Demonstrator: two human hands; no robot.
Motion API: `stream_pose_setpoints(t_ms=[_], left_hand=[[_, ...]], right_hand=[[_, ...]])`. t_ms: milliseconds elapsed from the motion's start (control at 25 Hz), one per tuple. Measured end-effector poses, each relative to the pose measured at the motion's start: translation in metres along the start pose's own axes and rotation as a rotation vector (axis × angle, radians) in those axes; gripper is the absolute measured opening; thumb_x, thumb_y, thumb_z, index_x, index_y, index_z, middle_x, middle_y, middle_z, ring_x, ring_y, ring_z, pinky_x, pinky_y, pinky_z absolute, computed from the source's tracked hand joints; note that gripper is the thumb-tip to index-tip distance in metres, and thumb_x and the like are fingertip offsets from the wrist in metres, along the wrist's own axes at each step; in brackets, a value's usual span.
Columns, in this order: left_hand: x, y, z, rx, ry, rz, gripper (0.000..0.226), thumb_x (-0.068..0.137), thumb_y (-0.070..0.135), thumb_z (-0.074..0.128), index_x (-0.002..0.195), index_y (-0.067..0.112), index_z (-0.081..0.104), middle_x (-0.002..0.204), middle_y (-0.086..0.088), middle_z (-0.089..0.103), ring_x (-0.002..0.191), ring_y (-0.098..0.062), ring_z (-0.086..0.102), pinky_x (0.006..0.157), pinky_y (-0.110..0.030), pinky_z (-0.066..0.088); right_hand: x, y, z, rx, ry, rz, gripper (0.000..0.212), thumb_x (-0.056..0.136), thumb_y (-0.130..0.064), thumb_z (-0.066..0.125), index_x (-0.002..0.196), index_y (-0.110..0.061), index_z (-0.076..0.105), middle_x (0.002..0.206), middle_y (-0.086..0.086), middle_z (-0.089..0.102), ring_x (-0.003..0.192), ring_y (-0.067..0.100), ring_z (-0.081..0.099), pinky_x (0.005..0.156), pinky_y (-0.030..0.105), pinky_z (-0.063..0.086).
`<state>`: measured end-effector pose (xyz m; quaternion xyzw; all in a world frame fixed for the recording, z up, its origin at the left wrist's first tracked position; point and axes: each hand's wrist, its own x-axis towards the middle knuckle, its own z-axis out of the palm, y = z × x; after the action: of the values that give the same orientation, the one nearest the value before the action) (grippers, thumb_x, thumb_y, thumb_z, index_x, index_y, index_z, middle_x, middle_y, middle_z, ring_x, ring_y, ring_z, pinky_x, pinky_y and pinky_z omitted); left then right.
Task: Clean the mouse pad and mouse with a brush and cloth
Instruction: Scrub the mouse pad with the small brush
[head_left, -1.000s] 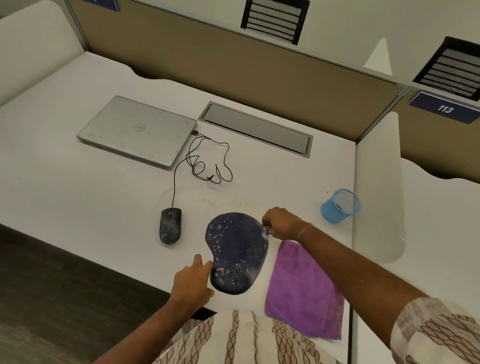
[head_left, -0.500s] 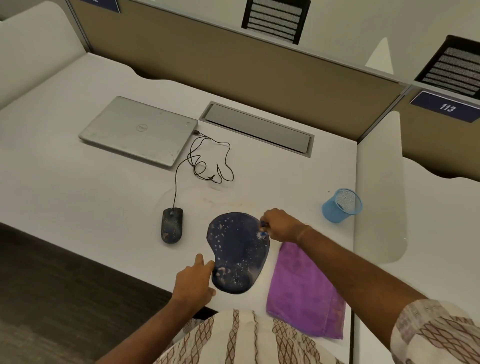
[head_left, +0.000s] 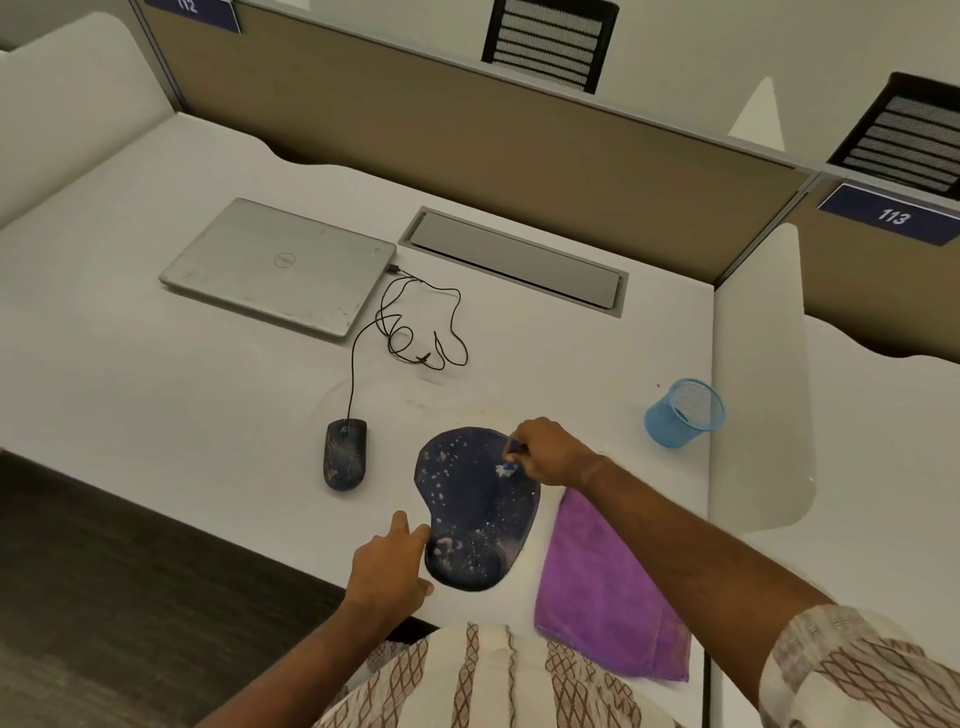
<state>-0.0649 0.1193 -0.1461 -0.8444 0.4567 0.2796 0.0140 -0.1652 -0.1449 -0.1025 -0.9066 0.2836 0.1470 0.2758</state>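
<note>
Brushing step: right grip (head_left: 550, 452) pinches brush (head_left: 506, 467), bristles on pad (head_left: 478, 509), top-right. Left grip (head_left: 389, 566), fingers loose, steadies pad's near-left edge. Next: light sweeps across; mouse (head_left: 345, 454), cloth (head_left: 597, 587) wait.

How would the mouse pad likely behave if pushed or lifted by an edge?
The mouse pad looks thin and flat apart from its raised wrist rest, so it would probably flex if lifted by an edge. The left hand touches its near edge while the right hand holds the brush on it, suggesting it might slide on the smooth desk.
</note>
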Motion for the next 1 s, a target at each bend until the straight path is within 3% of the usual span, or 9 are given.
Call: stream_pose_setpoints(t_ms=[240,400,600,1000], left_hand=[[0.001,0.0,0.0,0.004,-0.001,-0.001,0.062,0.086,0.054,0.069,0.139,0.034,0.044,0.144,0.002,0.041,0.109,-0.022,0.063,0.094,-0.026,0.051],[0.0,0.0,0.001,0.0,-0.002,-0.001,0.062,0.086,0.054,0.069,0.139,0.034,0.044,0.143,0.002,0.042,0.108,-0.021,0.063,0.093,-0.026,0.05],[0.001,0.0,0.001,-0.004,-0.006,-0.004,0.064,0.085,0.054,0.07,0.14,0.034,0.043,0.143,0.002,0.042,0.108,-0.02,0.063,0.092,-0.025,0.05],[0.001,0.0,-0.001,0.001,-0.011,0.001,0.063,0.087,0.052,0.069,0.141,0.033,0.042,0.146,0.0,0.04,0.111,-0.022,0.062,0.096,-0.028,0.05]], right_hand=[[0.0,0.018,-0.022,-0.128,-0.059,0.032,0.017,0.087,-0.012,0.066,0.103,-0.007,0.071,0.102,0.01,0.07,0.081,0.018,0.059,0.074,0.03,0.048],[0.013,-0.002,-0.027,0.023,0.038,0.012,0.017,0.087,-0.018,0.07,0.101,-0.009,0.074,0.099,0.006,0.073,0.085,0.019,0.065,0.078,0.032,0.054],[0.024,-0.021,-0.015,0.124,0.103,0.004,0.016,0.09,-0.017,0.067,0.1,-0.009,0.076,0.101,0.006,0.073,0.091,0.02,0.066,0.082,0.029,0.05],[0.014,0.012,-0.022,-0.058,0.007,0.068,0.018,0.091,-0.008,0.061,0.105,-0.006,0.072,0.107,0.01,0.069,0.094,0.024,0.063,0.085,0.034,0.051]])
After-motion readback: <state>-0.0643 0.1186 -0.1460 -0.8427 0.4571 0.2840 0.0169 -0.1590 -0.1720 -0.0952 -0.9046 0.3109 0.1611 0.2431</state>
